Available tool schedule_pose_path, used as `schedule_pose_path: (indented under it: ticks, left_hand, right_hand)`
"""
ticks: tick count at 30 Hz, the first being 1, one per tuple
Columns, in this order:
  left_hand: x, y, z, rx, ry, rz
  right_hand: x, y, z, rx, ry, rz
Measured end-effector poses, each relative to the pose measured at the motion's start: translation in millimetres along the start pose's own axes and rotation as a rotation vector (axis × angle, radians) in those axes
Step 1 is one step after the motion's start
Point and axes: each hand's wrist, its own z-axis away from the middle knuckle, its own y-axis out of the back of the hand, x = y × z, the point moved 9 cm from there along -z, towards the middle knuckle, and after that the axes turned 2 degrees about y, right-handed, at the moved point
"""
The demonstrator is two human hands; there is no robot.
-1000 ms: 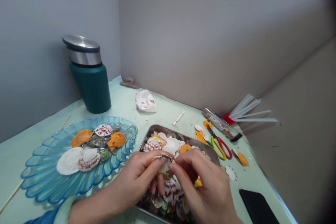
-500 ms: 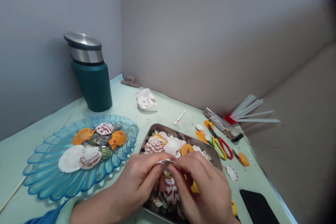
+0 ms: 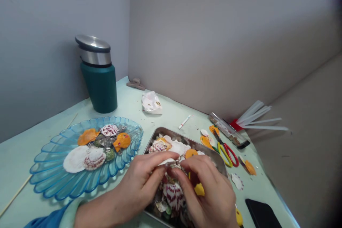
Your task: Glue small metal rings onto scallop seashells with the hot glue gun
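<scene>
Left hand (image 3: 144, 180) and right hand (image 3: 211, 192), fingers closed in a narrow pinch, together hold one small pale shell (image 3: 167, 162) by opposite edges, directly above the rectangular steel tray (image 3: 157, 133). The two-sided grip apparently steadies so slight a piece, whose detail is too small to tell. The tray holds a heap of mixed shells, too many to count. At nine o'clock of the tray lies one scalloped translucent blue plate (image 3: 50, 185) bearing two orange shells, two purple-striped, one plain white and a few small greenish ones, spread flat, seemingly kept apart from the heap. At eleven o'clock stands one teal steel-lidded flask (image 3: 100, 85). At two o'clock lies one pair of scissors with yellow and red handles (image 3: 227, 152), near the right hand.
</scene>
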Motion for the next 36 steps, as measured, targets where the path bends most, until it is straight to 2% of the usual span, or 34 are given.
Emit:
schedule_pose_path:
  ticks: [5, 10, 13, 25, 31, 36]
  left_hand:
    - [3, -3.5, -2, -0.030, 0.027, -0.003]
    - [1, -4.1, 0, -0.034, 0.035, -0.032]
    - [0, -4.4, 2, -0.037, 0.023, -0.029]
    - [1, -7.0, 1, -0.059, 0.012, -0.008]
    - [0, -8.1, 2, -0.073, 0.008, 0.021]
    - [0, -12.0, 0, -0.125, 0.046, 0.064]
  right_hand:
    - [-1, 1, 0, 0.024, 0.020, 0.067]
    - [-15, 1, 0, 0.047, 0.160, 0.117]
    - [-18, 2, 0, 0.073, 0.178, 0.140]
    - [-5, -2, 2, 0.059, 0.058, 0.032]
    - [-2, -3, 0, 0.047, -0.018, -0.094]
    - [-2, -3, -1, 0.029, -0.016, -0.104]
